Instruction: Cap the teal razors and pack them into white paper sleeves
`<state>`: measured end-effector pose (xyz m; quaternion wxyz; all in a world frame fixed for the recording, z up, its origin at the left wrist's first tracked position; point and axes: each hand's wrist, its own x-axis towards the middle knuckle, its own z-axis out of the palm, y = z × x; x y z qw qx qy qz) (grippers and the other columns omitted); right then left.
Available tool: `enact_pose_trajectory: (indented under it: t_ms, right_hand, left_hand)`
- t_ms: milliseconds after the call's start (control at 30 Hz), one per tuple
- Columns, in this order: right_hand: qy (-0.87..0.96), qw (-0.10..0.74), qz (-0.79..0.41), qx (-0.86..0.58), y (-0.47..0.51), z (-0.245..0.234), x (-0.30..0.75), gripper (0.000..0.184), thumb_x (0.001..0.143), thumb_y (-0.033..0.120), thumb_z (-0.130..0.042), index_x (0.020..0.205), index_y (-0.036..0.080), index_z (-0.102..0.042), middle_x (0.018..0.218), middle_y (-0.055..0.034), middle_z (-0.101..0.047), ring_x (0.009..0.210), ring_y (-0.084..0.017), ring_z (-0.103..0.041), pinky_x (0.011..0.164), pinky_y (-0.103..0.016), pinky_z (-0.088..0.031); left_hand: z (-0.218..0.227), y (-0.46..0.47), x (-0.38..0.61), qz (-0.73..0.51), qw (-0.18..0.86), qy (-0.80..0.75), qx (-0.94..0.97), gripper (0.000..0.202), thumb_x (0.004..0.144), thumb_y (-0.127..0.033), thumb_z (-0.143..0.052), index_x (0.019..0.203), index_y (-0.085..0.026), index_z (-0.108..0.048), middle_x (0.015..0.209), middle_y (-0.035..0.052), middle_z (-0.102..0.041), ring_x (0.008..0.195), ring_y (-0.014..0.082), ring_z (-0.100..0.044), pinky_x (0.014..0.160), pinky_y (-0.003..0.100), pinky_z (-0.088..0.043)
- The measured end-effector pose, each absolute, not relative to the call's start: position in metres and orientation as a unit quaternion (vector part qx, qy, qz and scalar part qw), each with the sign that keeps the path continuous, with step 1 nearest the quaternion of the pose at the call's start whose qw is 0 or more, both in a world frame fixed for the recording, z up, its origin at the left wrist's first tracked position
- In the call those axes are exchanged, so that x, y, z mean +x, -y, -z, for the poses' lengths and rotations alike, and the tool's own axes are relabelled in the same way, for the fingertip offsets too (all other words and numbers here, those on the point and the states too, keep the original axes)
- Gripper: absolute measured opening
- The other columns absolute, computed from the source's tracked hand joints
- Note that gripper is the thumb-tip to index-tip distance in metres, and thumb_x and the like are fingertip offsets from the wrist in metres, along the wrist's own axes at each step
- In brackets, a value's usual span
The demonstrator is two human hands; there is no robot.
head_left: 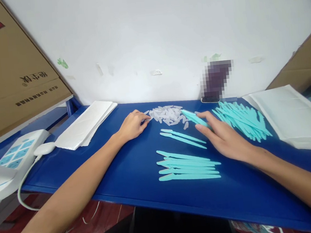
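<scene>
Caps [168,115] touch left hand [133,126] (grip unclear); right hand [223,137] grasps teal stick [193,118] near heap [240,118].

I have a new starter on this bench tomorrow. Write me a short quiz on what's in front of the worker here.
1. True or false: the left hand touches the pile of clear caps.
2. What does the right hand hold? A) a teal stick B) a white bag C) a phone
3. Fill in: the loose heap of teal sticks lies to the ______ of the right hand.
Key: 1 true; 2 A; 3 right.
</scene>
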<state>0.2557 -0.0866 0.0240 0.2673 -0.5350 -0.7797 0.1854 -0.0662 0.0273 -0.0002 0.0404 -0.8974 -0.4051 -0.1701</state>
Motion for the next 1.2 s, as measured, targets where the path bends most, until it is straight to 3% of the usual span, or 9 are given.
enact_pose_trajectory:
  t_ms: [200,400,600,767,867,1000,1200]
  right_hand:
    - [0.808,0.260,-0.190,-0.493,0.084,-0.024,0.255,0.037,0.106,0.049,-0.032,0.113,0.024,-0.058,0.073,0.0001,-0.056,0.061,-0.018,-0.051,0.058,-0.028,-0.036]
    - [0.817,0.236,-0.182,-0.494,0.086,-0.025,0.255,0.040,0.107,0.047,-0.027,0.118,0.024,-0.057,0.068,0.0013,-0.052,0.058,-0.018,-0.048,0.059,-0.029,-0.035]
    - [0.820,0.227,-0.170,-0.497,0.084,-0.021,0.258,0.030,0.107,0.042,-0.025,0.110,0.025,-0.050,0.063,0.0044,-0.043,0.052,-0.017,-0.042,0.055,-0.029,-0.032]
    - [0.835,0.252,-0.113,-0.476,0.081,-0.018,0.258,0.028,0.107,0.038,-0.029,0.091,0.024,-0.048,0.075,-0.0015,-0.057,0.063,-0.019,-0.051,0.062,-0.031,-0.038]
    - [0.828,0.246,-0.119,-0.490,0.084,-0.022,0.257,0.030,0.107,0.041,-0.027,0.100,0.024,-0.052,0.069,-0.0001,-0.055,0.057,-0.019,-0.049,0.058,-0.031,-0.036]
    - [0.812,0.241,-0.150,-0.509,0.089,-0.030,0.255,0.035,0.107,0.046,-0.027,0.112,0.026,-0.055,0.061,0.0034,-0.049,0.052,-0.018,-0.049,0.054,-0.030,-0.033]
    - [0.826,0.209,-0.136,-0.506,0.088,-0.028,0.256,0.033,0.107,0.045,-0.029,0.112,0.026,-0.055,0.061,0.0038,-0.050,0.051,-0.017,-0.047,0.053,-0.029,-0.030]
  left_hand:
    - [-0.012,-0.018,-0.064,0.154,0.002,0.371,-0.916,0.032,0.098,-0.033,-0.049,0.113,-0.020,-0.074,0.106,0.0075,-0.076,0.098,0.0241,-0.066,0.087,0.039,-0.051]
    - [-0.026,-0.004,-0.061,0.123,-0.039,0.321,-0.938,0.025,0.093,-0.032,-0.057,0.105,-0.021,-0.076,0.104,0.0064,-0.077,0.094,0.0221,-0.069,0.085,0.037,-0.052]
    - [-0.021,-0.006,-0.060,0.190,-0.053,0.319,-0.927,0.023,0.095,-0.033,-0.057,0.102,-0.021,-0.075,0.099,0.0049,-0.077,0.090,0.0193,-0.068,0.083,0.034,-0.052]
    - [-0.017,-0.012,-0.064,0.219,-0.035,0.349,-0.911,0.033,0.100,-0.034,-0.050,0.126,-0.021,-0.066,0.104,0.0073,-0.074,0.093,0.0197,-0.067,0.082,0.033,-0.051]
    - [-0.017,-0.013,-0.066,0.189,-0.031,0.350,-0.917,0.037,0.103,-0.030,-0.042,0.135,-0.020,-0.058,0.112,0.0097,-0.071,0.098,0.0210,-0.066,0.086,0.034,-0.050]
    - [-0.017,-0.014,-0.067,0.173,-0.011,0.338,-0.925,0.035,0.105,-0.027,-0.036,0.125,-0.020,-0.064,0.109,0.0095,-0.071,0.101,0.0219,-0.064,0.087,0.035,-0.049]
    - [-0.012,-0.016,-0.068,0.201,-0.030,0.349,-0.915,0.030,0.100,-0.030,-0.049,0.122,-0.022,-0.068,0.107,0.0068,-0.075,0.097,0.0206,-0.067,0.084,0.033,-0.051]
